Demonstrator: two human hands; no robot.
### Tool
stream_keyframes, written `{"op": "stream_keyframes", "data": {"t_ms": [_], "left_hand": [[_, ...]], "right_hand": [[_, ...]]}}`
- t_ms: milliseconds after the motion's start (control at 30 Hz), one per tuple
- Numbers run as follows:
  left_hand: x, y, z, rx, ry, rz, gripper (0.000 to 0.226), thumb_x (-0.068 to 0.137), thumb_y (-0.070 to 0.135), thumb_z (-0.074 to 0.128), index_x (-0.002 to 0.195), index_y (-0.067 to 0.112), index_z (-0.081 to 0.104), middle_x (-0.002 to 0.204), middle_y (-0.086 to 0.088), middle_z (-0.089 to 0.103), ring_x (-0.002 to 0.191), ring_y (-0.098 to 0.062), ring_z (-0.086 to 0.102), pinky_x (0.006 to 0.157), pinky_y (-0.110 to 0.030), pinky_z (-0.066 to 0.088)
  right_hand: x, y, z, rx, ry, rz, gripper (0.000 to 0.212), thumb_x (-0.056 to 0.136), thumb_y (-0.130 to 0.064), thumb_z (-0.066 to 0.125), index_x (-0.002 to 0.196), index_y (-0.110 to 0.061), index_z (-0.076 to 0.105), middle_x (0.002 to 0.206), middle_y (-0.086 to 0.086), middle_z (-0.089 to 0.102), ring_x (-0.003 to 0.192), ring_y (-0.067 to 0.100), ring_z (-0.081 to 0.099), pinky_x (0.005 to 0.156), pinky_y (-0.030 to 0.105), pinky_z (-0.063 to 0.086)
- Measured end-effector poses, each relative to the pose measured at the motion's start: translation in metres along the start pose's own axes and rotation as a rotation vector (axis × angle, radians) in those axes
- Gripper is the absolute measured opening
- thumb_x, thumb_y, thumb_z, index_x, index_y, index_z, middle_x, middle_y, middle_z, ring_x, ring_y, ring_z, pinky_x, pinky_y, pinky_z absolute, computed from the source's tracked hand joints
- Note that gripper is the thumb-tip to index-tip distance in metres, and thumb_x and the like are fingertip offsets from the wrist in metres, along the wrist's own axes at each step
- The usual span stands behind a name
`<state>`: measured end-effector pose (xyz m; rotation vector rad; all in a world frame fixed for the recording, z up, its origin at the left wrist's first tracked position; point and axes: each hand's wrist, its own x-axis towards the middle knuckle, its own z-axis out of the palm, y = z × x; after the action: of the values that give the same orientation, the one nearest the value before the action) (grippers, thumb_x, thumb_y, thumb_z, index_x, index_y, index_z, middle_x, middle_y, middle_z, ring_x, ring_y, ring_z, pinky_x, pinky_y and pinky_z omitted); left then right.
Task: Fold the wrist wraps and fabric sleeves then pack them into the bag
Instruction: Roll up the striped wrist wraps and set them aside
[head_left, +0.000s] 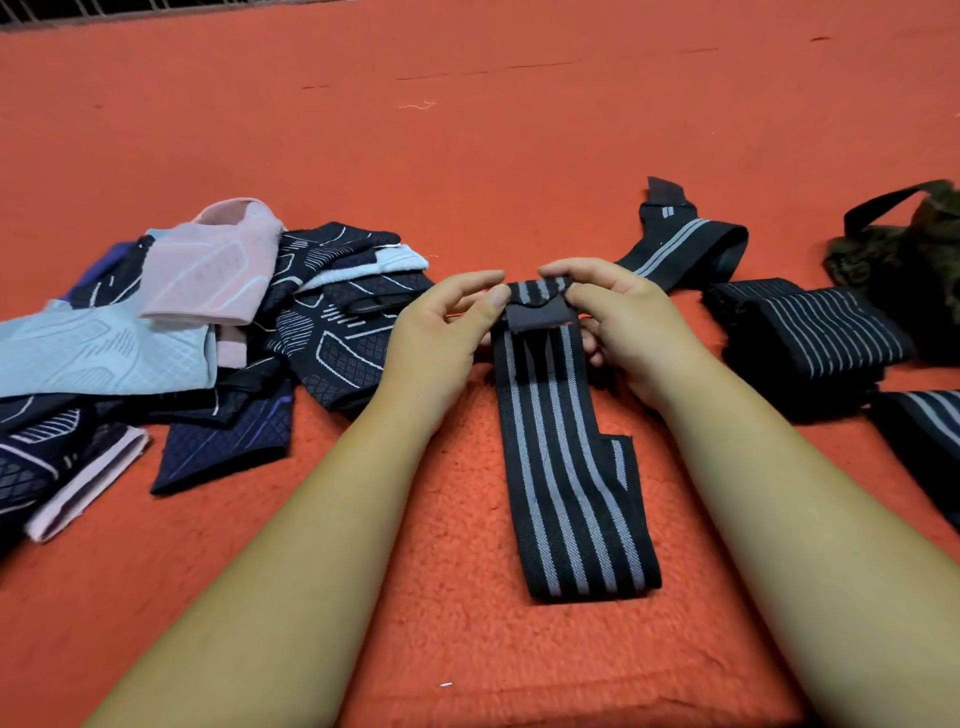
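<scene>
1. My left hand (441, 317) and right hand (618, 322) pinch the striped wrist wrap (566, 467) at its far end, on the orange carpet (467, 156).
2. Uneven pinching could skew the fold; the elastic may spring open.

Red-orange fleece-like cloth surface (467, 171), covering the whole area in view. Lying on it: heaped fabric sleeves (208, 332) in pink, pale blue and dark navy, to the left of the left hand (441, 322); one black grey-striped wrist wrap (566, 467) stretched flat between the forearms, its far end under both hands. To the right of the right hand (618, 322): a loose striped wrap (685, 249), folded striped wraps (810, 332), a further striped piece (924, 441) at the frame edge, and a camouflage bag (904, 244) beyond them.
</scene>
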<state>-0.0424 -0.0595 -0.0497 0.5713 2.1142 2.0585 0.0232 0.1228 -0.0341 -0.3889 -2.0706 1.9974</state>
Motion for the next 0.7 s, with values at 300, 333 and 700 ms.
{"op": "stream_keyframes", "data": {"t_ms": [300, 333, 700], "left_hand": [[0.001, -0.001, -0.002, -0.078, -0.004, -0.040, 0.032, 0.096, 0.019, 0.078, 0.126, 0.029, 0.074, 0.114, -0.002, 0.079, 0.085, -0.018, 0.075, 0.072, -0.033, 0.060], [0.002, -0.002, -0.002, -0.075, 0.001, -0.042, 0.033, 0.095, 0.019, 0.079, 0.126, 0.030, 0.074, 0.114, -0.003, 0.078, 0.083, -0.018, 0.073, 0.070, -0.033, 0.059], [0.005, -0.006, -0.002, -0.108, 0.045, -0.104, 0.043, 0.092, 0.022, 0.083, 0.130, 0.013, 0.063, 0.098, 0.000, 0.078, 0.084, -0.025, 0.076, 0.079, -0.036, 0.061]], "right_hand": [[0.008, 0.003, -0.003, 0.115, -0.050, 0.027, 0.028, 0.098, -0.032, 0.058, 0.110, -0.027, 0.082, 0.083, -0.002, 0.068, 0.052, 0.014, 0.045, 0.049, 0.027, 0.032], [0.008, 0.004, -0.004, 0.094, -0.057, 0.021, 0.026, 0.097, -0.035, 0.061, 0.111, -0.028, 0.082, 0.088, 0.000, 0.067, 0.053, 0.013, 0.046, 0.049, 0.027, 0.033], [0.009, 0.013, -0.003, 0.046, -0.040, -0.148, 0.032, 0.094, -0.016, 0.079, 0.123, -0.030, 0.074, 0.075, -0.006, 0.055, 0.053, 0.014, 0.043, 0.047, 0.031, 0.033]]}}
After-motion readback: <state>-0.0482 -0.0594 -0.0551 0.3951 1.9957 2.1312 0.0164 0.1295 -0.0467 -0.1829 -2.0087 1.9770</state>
